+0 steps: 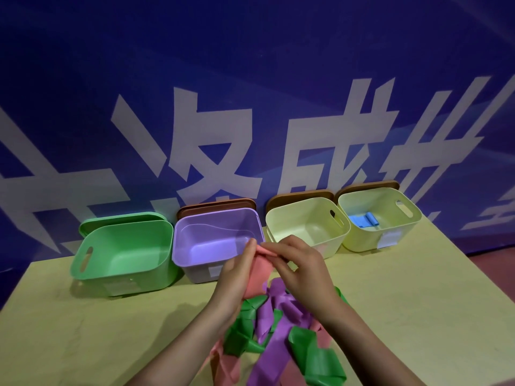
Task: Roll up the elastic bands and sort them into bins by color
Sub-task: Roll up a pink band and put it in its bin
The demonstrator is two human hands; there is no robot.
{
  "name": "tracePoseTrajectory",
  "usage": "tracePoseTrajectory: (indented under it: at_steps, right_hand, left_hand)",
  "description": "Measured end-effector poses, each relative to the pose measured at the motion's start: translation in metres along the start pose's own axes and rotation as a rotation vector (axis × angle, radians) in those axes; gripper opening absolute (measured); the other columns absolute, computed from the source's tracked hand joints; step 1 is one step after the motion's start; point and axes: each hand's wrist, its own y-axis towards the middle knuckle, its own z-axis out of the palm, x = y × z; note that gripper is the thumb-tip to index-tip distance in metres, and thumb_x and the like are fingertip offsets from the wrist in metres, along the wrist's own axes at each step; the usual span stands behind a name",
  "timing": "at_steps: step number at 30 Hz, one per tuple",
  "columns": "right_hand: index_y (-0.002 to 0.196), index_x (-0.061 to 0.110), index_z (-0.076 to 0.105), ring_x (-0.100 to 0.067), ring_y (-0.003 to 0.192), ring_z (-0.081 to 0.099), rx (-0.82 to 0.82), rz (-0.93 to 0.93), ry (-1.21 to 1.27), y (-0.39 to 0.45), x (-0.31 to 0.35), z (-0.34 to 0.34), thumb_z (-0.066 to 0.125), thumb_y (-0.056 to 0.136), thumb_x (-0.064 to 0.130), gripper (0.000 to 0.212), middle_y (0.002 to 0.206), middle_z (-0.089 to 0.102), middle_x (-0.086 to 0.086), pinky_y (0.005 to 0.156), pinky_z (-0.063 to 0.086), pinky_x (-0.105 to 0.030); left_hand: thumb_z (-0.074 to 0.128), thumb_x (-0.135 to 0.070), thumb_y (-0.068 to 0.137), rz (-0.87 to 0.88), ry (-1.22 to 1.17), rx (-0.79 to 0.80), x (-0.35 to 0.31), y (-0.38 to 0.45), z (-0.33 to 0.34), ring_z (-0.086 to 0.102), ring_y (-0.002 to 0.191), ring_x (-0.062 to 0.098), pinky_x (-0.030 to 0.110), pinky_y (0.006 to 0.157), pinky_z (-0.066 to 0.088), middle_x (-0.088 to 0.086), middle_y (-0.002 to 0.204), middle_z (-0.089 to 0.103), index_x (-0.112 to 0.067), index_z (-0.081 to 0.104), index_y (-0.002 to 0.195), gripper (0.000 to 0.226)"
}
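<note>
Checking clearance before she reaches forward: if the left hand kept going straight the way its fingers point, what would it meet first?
Probably the purple bin: the left hand, gripping the pink band, points up and away toward its near rim. Depth is unclear.

Back of table: closed off by a row of four bins, green bin (125,252), purple bin (217,243), cream bin (306,227), second cream bin (379,218), set against the blue wall (250,65).
Bin mouths: open from above.
Near centre: covered by a heap of bands (278,335).
Left and right table (418,296) surface: bare, passable.
</note>
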Motion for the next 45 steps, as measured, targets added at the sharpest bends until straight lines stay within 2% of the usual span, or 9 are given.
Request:
tracePoseTrajectory:
  at_steps: [3,7,9,12,18,23,27,36,45]
  right_hand:
    - [0.118,0.018,0.068,-0.012,0.087,0.059,0.094,-0.072,-0.042,0.0,0.0,-0.002,0.05,0.089,0.016,0.035,0.095,0.059,0.001,0.075,0.048,-0.026]
    - [0.12,0.016,0.067,-0.011,0.098,0.058,0.137,0.121,0.231,-0.002,0.0,-0.006,0.044,0.09,0.017,0.038,0.104,0.06,0.002,0.085,0.045,-0.021]
    - [0.12,0.018,0.065,-0.006,0.093,0.061,0.096,0.298,0.354,0.0,0.005,-0.004,0.05,0.094,0.026,0.032,0.101,0.063,0.005,0.082,0.047,-0.02]
    - [0.107,0.019,0.068,0.0,0.066,0.058,0.114,0.51,0.523,0.007,0.009,-0.002,0.061,0.093,0.012,0.018,0.078,0.065,0.003,0.067,0.047,-0.016]
    - [0.09,0.008,0.067,-0.004,0.057,0.057,0.072,0.573,0.628,0.008,0.003,0.001,0.065,0.085,-0.002,0.012,0.063,0.062,0.002,0.058,0.045,-0.016]
    - [0.087,0.02,0.069,-0.013,0.071,0.058,0.049,0.517,0.522,0.004,-0.002,0.007,0.07,0.079,0.016,0.01,0.075,0.066,-0.008,0.068,0.048,-0.03]
    - [0.087,0.026,0.07,-0.013,0.072,0.059,0.02,0.369,0.392,0.003,0.0,0.004,0.066,0.083,0.002,0.025,0.078,0.065,0.005,0.067,0.048,-0.027]
    - [0.11,0.021,0.073,-0.009,0.088,0.059,0.066,0.11,0.111,0.003,-0.004,-0.002,0.063,0.087,0.013,0.026,0.093,0.059,0.008,0.077,0.048,-0.022]
    - [0.114,0.02,0.07,-0.008,0.084,0.057,0.075,-0.011,-0.032,-0.003,-0.009,0.0,0.053,0.089,0.022,0.03,0.092,0.059,0.002,0.074,0.045,-0.018]
  left_hand:
    - [0.05,-0.044,0.094,0.008,-0.01,-0.021,0.0,0.001,0.001,0.06,0.054,0.007,0.02,0.046,0.042,0.001,0.07,0.068,-0.02,0.072,0.081,0.035]
    - [0.048,-0.031,0.098,0.04,0.014,-0.01,-0.001,0.004,-0.001,0.063,0.056,0.01,0.025,0.048,0.048,0.008,0.075,0.068,-0.019,0.073,0.076,0.035]
    - [0.048,-0.028,0.098,0.077,0.065,0.012,0.0,0.007,-0.004,0.066,0.068,0.017,0.029,0.059,0.053,0.014,0.086,0.07,-0.015,0.07,0.087,0.028]
    - [0.049,-0.024,0.097,0.102,0.117,0.025,0.003,0.01,-0.004,0.063,0.078,0.021,0.033,0.071,0.049,0.007,0.083,0.069,-0.017,0.068,0.085,0.024]
    - [0.054,-0.033,0.094,0.075,0.175,0.037,0.002,0.009,-0.01,0.057,0.057,0.01,0.023,0.055,0.043,-0.002,0.061,0.063,-0.012,0.068,0.074,0.032]
    - [0.049,-0.034,0.096,0.029,0.153,0.069,0.002,0.005,-0.008,0.043,0.036,0.007,0.018,0.037,0.031,-0.004,0.044,0.048,-0.01,0.058,0.069,0.037]
    - [0.047,-0.031,0.097,0.009,0.049,0.135,0.001,0.005,-0.007,0.044,0.04,0.009,0.018,0.041,0.033,-0.001,0.046,0.051,-0.01,0.064,0.076,0.034]
    - [0.038,-0.035,0.099,-0.024,-0.106,0.236,0.005,0.009,-0.008,0.051,0.05,0.012,0.02,0.047,0.041,0.003,0.06,0.06,-0.004,0.067,0.101,0.043]
    - [0.043,-0.024,0.1,-0.022,-0.117,0.17,0.008,0.005,-0.006,0.053,0.052,0.014,0.024,0.053,0.042,0.009,0.061,0.059,-0.006,0.065,0.09,0.03]
